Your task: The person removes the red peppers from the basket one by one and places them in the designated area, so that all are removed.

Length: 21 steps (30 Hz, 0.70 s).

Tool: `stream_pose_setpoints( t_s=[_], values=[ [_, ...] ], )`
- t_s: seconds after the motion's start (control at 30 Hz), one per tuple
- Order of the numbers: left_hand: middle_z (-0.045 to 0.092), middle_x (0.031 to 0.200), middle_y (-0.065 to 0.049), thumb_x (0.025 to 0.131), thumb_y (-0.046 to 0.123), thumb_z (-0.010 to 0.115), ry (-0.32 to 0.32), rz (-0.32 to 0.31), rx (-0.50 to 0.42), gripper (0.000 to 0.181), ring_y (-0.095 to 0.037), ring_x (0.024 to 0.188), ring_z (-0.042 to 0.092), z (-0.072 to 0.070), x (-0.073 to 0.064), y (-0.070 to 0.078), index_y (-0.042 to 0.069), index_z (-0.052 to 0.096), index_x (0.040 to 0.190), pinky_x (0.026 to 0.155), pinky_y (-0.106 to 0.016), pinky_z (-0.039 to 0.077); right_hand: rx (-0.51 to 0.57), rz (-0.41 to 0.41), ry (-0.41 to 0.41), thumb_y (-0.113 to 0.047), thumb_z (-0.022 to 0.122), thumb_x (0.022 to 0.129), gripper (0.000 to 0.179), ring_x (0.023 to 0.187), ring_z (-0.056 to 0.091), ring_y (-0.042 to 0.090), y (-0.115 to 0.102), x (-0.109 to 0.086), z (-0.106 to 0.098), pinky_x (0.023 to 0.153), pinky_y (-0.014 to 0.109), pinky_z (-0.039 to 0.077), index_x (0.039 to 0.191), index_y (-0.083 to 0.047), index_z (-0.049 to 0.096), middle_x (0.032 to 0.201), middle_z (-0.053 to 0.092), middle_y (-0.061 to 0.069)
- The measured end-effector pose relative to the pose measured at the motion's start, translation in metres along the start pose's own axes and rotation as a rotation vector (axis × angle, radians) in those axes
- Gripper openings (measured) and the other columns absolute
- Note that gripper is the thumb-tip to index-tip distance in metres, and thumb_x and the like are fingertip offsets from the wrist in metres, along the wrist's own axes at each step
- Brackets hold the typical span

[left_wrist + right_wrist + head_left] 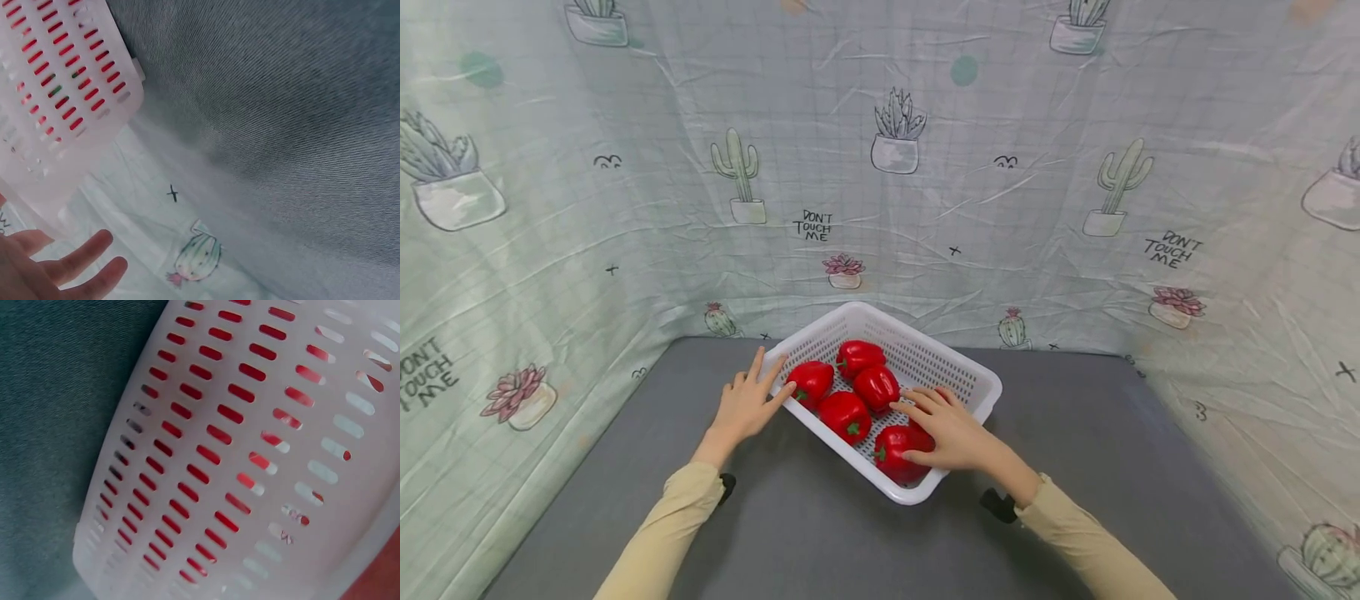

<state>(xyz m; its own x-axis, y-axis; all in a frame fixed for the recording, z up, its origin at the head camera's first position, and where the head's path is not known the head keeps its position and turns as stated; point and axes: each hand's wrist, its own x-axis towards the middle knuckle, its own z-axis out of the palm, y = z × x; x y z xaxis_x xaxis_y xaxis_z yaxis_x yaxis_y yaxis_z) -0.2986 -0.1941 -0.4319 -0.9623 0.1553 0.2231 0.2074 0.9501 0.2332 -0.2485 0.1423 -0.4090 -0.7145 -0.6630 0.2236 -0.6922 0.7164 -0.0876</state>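
A white perforated plastic basket (928,350) stands on the grey table, holding several red bell peppers (844,415) with green stems. At its left corner is my left hand (745,407), fingers spread along the rim beside the leftmost pepper (811,382). The left wrist view shows those fingers (84,257) extended near the basket wall. Over the basket's right end reaches my right hand (951,429), its fingers apart and its thumb over the front pepper (898,454). Another pepper is partly hidden under that hand. From the right wrist camera, mainly the slotted basket side (206,412) shows.
A pale fabric curtain (955,200) printed with cactus pots hangs around the back and both sides. The grey tabletop (820,533) stretches in front of the basket and to either side. Dark wrist straps (1000,505) sit at both cuffs.
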Motion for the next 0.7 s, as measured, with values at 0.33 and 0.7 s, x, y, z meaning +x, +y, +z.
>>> stream_pose_setpoints(
  t_s=[0.33,0.7],
  values=[
    [0.012,0.147,-0.023,0.086,0.058,0.036,-0.032,-0.049,0.024,0.069,-0.047,0.104,0.044,0.002,0.016,-0.004,0.019,0.024,0.142,0.08,-0.058,0.039,-0.012,-0.047,-0.059,-0.047,0.069,0.069,0.074,0.124,0.035,0.022,-0.005,0.012,0.002,0.101,0.051,0.027,0.133,-0.025,0.04,0.136,0.042,0.005],
    [0.019,0.146,-0.021,0.083,0.056,0.042,-0.008,-0.051,0.038,0.071,-0.046,0.108,0.043,0.009,0.023,-0.007,0.016,0.027,0.141,0.084,-0.061,0.038,-0.03,-0.109,-0.163,-0.048,0.072,0.064,0.077,0.125,0.034,0.022,-0.004,0.021,0.004,0.104,0.054,0.024,0.131,-0.027,0.042,0.136,0.041,0.002]
  ],
)
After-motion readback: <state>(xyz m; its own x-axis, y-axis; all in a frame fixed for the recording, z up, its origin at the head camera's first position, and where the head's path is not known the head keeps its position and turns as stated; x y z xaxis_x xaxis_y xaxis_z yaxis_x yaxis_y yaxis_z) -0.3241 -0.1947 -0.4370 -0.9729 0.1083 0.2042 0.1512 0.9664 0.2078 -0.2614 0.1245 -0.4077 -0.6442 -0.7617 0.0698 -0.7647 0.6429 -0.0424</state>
